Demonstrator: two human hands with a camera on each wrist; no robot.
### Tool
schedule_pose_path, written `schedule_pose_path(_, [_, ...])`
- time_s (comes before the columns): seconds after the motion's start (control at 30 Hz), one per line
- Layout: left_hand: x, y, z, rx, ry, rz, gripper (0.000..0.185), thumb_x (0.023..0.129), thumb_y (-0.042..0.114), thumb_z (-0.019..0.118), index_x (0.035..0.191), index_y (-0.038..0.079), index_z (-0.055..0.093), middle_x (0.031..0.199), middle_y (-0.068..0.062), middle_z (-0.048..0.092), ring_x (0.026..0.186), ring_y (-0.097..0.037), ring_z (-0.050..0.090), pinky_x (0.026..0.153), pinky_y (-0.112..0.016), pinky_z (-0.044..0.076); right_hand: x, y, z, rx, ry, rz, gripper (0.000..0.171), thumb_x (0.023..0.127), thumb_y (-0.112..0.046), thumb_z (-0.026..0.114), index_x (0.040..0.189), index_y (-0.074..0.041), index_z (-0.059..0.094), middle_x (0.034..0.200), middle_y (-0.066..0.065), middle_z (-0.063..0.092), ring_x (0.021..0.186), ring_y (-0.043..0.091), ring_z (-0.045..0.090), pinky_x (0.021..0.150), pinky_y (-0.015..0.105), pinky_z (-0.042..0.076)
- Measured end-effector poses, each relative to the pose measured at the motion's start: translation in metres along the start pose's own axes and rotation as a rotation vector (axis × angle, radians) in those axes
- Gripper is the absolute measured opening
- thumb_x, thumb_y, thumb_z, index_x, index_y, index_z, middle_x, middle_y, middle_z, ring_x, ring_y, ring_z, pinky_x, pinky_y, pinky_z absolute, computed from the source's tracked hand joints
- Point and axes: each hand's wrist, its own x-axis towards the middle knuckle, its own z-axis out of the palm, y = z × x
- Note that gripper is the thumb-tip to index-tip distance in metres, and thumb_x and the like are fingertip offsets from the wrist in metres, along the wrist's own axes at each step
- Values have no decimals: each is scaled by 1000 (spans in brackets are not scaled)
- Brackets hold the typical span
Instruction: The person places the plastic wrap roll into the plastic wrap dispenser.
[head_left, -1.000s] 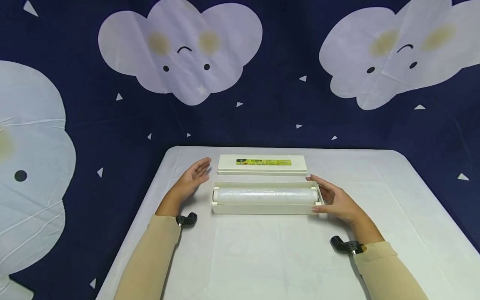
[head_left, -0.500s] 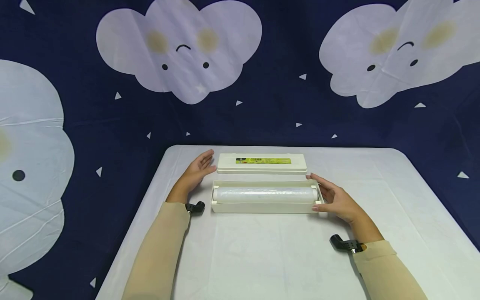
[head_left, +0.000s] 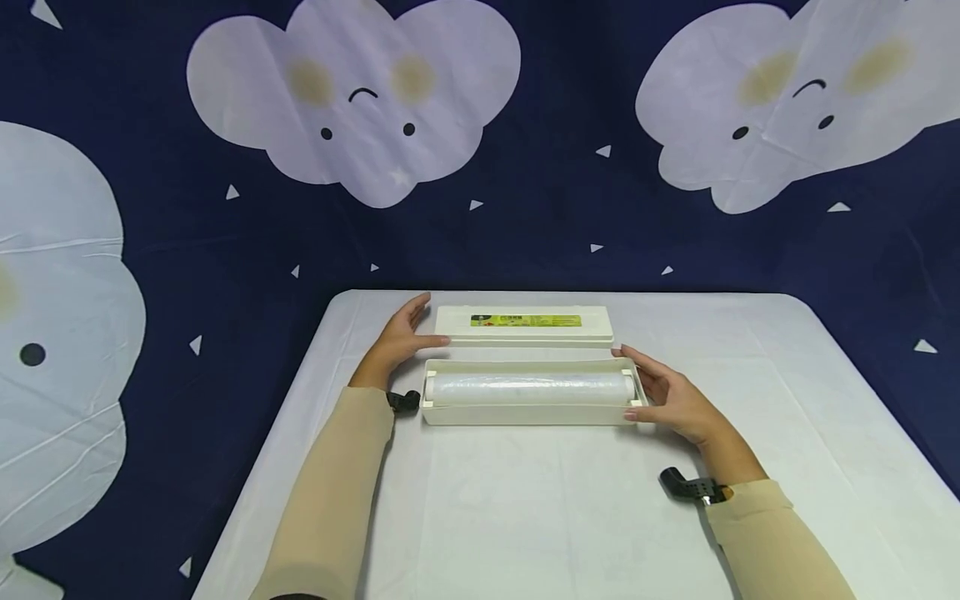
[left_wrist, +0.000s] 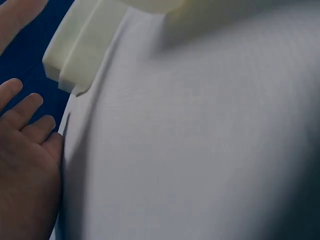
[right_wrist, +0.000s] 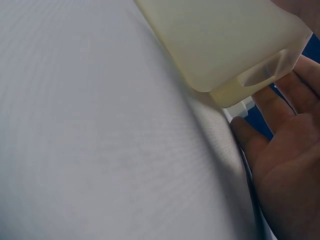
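Note:
A cream box base [head_left: 525,414] lies across the middle of the white table [head_left: 525,517], with a roll of clear film [head_left: 528,387] in it. Just behind lies its cream lid [head_left: 525,335], which bears a green and yellow label. My left hand [head_left: 405,333] is at the lid's left end, fingers straight, thumb reaching the lid's near corner. In the left wrist view the fingers [left_wrist: 25,120] stand a little off the lid's end [left_wrist: 80,50]. My right hand [head_left: 660,392] cups the base's right end, fingers straight; in the right wrist view the fingers [right_wrist: 270,105] touch the base [right_wrist: 225,40].
A dark blue backdrop [head_left: 540,217] with white cloud faces hangs right behind the table's far edge. The table's rounded corners drop off at the left and right. White tabletop stretches between my forearms in front of the box.
My left hand has moved forward and to the right, from beside the base up to the lid's left end. The right hand and the box have stayed put.

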Motion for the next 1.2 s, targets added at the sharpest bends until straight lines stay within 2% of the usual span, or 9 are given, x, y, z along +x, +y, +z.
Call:
schedule_pose_path(0.4, [8, 0, 8, 127, -12, 8, 119, 67, 7, 101, 165, 10, 34, 169, -11, 30, 156, -30, 23, 124, -41, 18, 1, 1, -1, 14, -16, -20, 110, 74, 19, 86, 164, 6, 23, 168, 27, 24, 149, 11, 35, 108, 27, 44])
schedule_pose_path(0.67, [10, -3, 11, 154, -45, 26, 110, 73, 1, 96, 164, 5, 35, 168, -13, 32, 156, -29, 23, 124, -38, 18, 0, 2, -1, 20, -24, -13, 110, 75, 19, 85, 165, 4, 23, 168, 28, 22, 149, 11, 35, 107, 27, 45])
schedule_pose_path(0.93, [10, -6, 12, 157, -45, 56, 104, 75, 0, 94, 162, 4, 39, 165, -14, 39, 155, -29, 26, 125, -38, 18, 0, 3, -3, 28, -36, -26, 109, 75, 20, 84, 164, 6, 22, 168, 28, 22, 150, 11, 34, 109, 26, 42])
schedule_pose_path(1.03, [10, -6, 12, 167, -39, 45, 104, 75, 2, 95, 162, 6, 39, 164, -12, 40, 155, -28, 26, 125, -39, 17, 1, 2, -5, 60, -51, -54, 103, 79, 22, 79, 164, 6, 23, 166, 31, 22, 149, 13, 36, 110, 27, 42])
schedule_pose_path(1.13, [9, -6, 12, 172, -36, 33, 104, 76, 2, 95, 163, 7, 38, 165, -11, 39, 155, -27, 26, 125, -39, 17, 3, 2, -9, 74, -56, -96, 85, 90, 22, 66, 162, 8, 24, 162, 37, 26, 146, 17, 43, 111, 28, 42])
schedule_pose_path(1.2, [9, -6, 12, 172, -36, 32, 104, 76, 3, 94, 163, 7, 38, 166, -10, 39, 155, -27, 26, 124, -38, 18, 4, 3, -12, 46, -24, -107, 71, 98, 17, 58, 161, 9, 27, 158, 39, 31, 142, 17, 48, 110, 27, 42])
